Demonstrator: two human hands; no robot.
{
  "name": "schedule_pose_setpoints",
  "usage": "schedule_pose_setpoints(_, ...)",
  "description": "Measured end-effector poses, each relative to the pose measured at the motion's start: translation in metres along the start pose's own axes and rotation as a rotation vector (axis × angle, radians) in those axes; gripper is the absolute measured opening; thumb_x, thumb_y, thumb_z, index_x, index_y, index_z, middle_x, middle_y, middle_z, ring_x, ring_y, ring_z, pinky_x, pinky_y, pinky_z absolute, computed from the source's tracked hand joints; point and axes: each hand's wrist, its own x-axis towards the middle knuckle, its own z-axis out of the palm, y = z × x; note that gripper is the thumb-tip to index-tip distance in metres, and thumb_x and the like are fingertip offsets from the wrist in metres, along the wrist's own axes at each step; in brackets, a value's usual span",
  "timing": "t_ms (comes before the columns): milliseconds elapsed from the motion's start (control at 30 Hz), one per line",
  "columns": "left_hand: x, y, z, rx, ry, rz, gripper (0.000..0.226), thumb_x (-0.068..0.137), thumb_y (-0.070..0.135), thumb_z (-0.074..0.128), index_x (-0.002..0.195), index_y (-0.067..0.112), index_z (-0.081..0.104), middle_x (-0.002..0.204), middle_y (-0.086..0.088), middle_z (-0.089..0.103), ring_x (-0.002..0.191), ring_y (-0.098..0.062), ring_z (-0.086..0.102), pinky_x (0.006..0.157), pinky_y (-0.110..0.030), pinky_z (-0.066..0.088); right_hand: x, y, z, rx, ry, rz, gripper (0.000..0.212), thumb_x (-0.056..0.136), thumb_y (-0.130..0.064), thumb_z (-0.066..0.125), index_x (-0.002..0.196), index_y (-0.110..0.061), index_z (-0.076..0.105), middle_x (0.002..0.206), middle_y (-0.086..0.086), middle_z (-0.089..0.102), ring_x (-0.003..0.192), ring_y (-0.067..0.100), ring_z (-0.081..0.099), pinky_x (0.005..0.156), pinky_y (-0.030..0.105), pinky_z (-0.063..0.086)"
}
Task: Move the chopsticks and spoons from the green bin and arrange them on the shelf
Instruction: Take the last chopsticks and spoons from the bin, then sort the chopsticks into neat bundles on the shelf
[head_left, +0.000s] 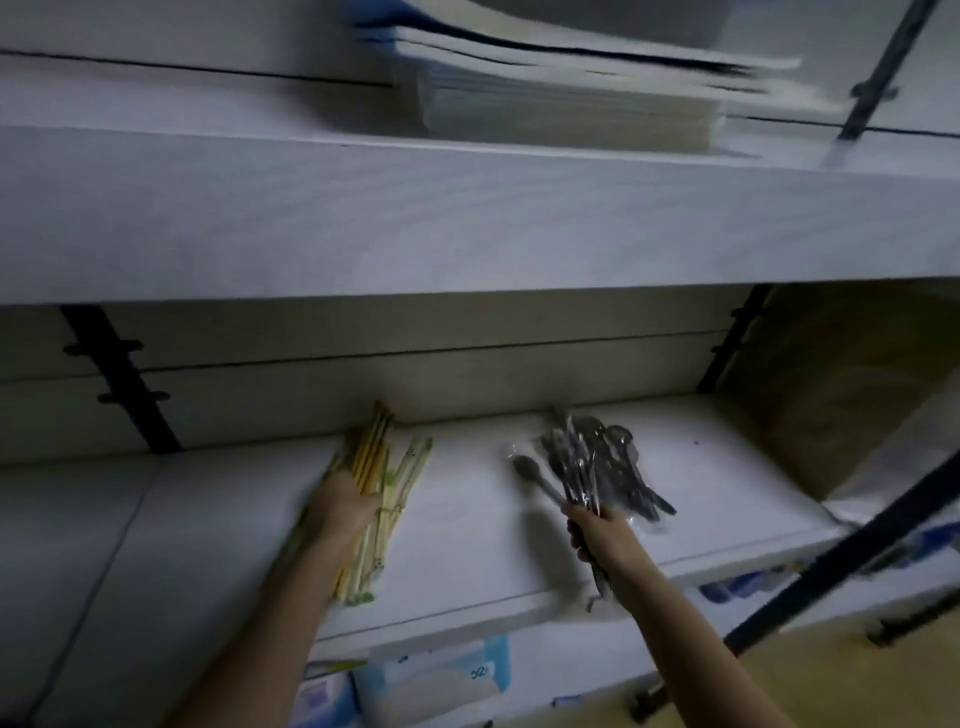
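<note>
Chopsticks (387, 486): fanned on the shelf (467, 566), left part, tips twd back wall.
Spoons (631, 480): some lie on shelf at right, in clear wrap; more held just above/beside them.
L hand (343, 506): on the chopstick bundle; blur hides whether fingers close round it, can't tell.
R hand (597, 535): clenched round a bunch of spoon handles.
Green bin: not in view.
Progress: prob. late. Both sorts on shelf; left is setting down the held spoons and tidying.
</note>
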Motion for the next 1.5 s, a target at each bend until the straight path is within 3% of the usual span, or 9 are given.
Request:
schedule_pose_setpoints(133,-0.005,0.005,0.008,0.259,0.135,-0.046,0.048,0.077,0.034,0.066,0.114,0.003,0.061,0.112,-0.017,0.063,0.100,-0.033,0.060,0.082,-0.035,0.052,0.034,-0.002,-0.028,-0.169,-0.025,-0.041,0.019,0.091,-0.012,0.051,0.072,-0.011,0.053,0.059,0.004,0.046,0.051,0.014,0.040,0.045,0.020,0.034)
schedule_pose_setpoints(267,-0.009,0.015,0.017,0.378,0.291,0.041,0.059,0.076,0.038,0.068,0.122,0.004,0.054,0.119,-0.018,0.057,0.110,-0.034,0.051,0.089,-0.037,0.044,0.069,-0.009,-0.050,-0.309,0.018,-0.113,0.022,0.091,-0.019,0.052,0.104,-0.005,0.061,0.081,0.010,0.060,0.075,0.026,0.055,0.069,0.032,0.042)
schedule_pose_setpoints(467,-0.031,0.048,0.043,0.076,0.286,0.252,0.012,0.083,0.015,0.059,0.086,0.011,0.070,0.083,-0.012,0.072,0.077,-0.029,0.064,0.066,-0.034,0.051,0.112,-0.020,-0.069,-0.410,0.050,-0.099,0.035,0.092,-0.026,0.048,0.117,-0.004,0.057,0.113,0.022,0.061,0.100,0.036,0.057,0.080,0.036,0.043)
schedule_pose_setpoints(633,-0.051,0.065,0.068,0.116,0.184,0.381,0.011,0.087,0.019,0.057,0.081,0.016,0.065,0.076,-0.001,0.070,0.068,-0.016,0.063,0.056,-0.024,0.047,0.129,-0.017,-0.076,-0.495,-0.080,-0.092,0.040,0.088,-0.029,0.057,0.122,-0.008,0.056,0.119,0.018,0.061,0.110,0.036,0.056,0.097,0.041,0.045)
schedule_pose_setpoints(833,-0.056,0.062,0.079,0.128,0.184,0.370,0.013,0.089,0.022,0.056,0.084,0.015,0.066,0.073,0.002,0.067,0.063,-0.008,0.058,0.051,-0.004,0.033,0.135,-0.011,-0.080,-0.664,-0.017,-0.203,0.047,0.081,-0.039,0.061,0.117,-0.010,0.057,0.122,0.016,0.057,0.110,0.038,0.053,0.096,0.044,0.045)
schedule_pose_setpoints(1000,-0.054,0.045,0.067,0.062,0.213,0.322,0.012,0.089,0.021,0.056,0.088,0.015,0.066,0.080,-0.002,0.071,0.072,-0.015,0.065,0.063,-0.023,0.052,0.107,-0.023,-0.065,-0.471,0.095,-0.475,0.030,0.081,-0.013,0.060,0.111,-0.007,0.060,0.115,0.016,0.058,0.108,0.035,0.053,0.095,0.044,0.045)
schedule_pose_setpoints(1133,-0.046,0.023,0.045,-0.042,0.262,0.242,0.013,0.089,0.018,0.057,0.097,0.013,0.065,0.085,-0.005,0.071,0.078,-0.020,0.066,0.069,-0.036,0.057,0.074,-0.030,-0.025,-0.314,-0.076,-0.487,0.025,0.084,-0.001,0.057,0.108,-0.006,0.059,0.106,0.008,0.057,0.100,0.025,0.055,0.090,0.033,0.044)
schedule_pose_setpoints(1300,-0.032,-0.010,0.007,0.051,0.370,0.217,0.011,0.083,0.013,0.060,0.092,0.014,0.066,0.088,-0.005,0.065,0.085,-0.024,0.061,0.074,-0.034,0.051,0.056,-0.025,0.039,-0.360,-0.250,-0.471,0.018,0.087,-0.004,0.055,0.090,-0.021,0.060,0.091,0.001,0.064,0.083,0.017,0.060,0.070,0.018,0.046)
schedule_pose_setpoints(1500,0.007,-0.044,-0.028,0.205,0.325,0.244,0.037,0.084,0.016,0.059,0.120,0.007,0.058,0.119,-0.014,0.061,0.112,-0.031,0.054,0.093,-0.036,0.045,0.038,-0.031,0.113,-0.432,-0.391,-0.355,0.020,0.087,-0.011,0.054,0.101,-0.012,0.068,0.102,0.004,0.069,0.098,0.020,0.063,0.090,0.032,0.050)
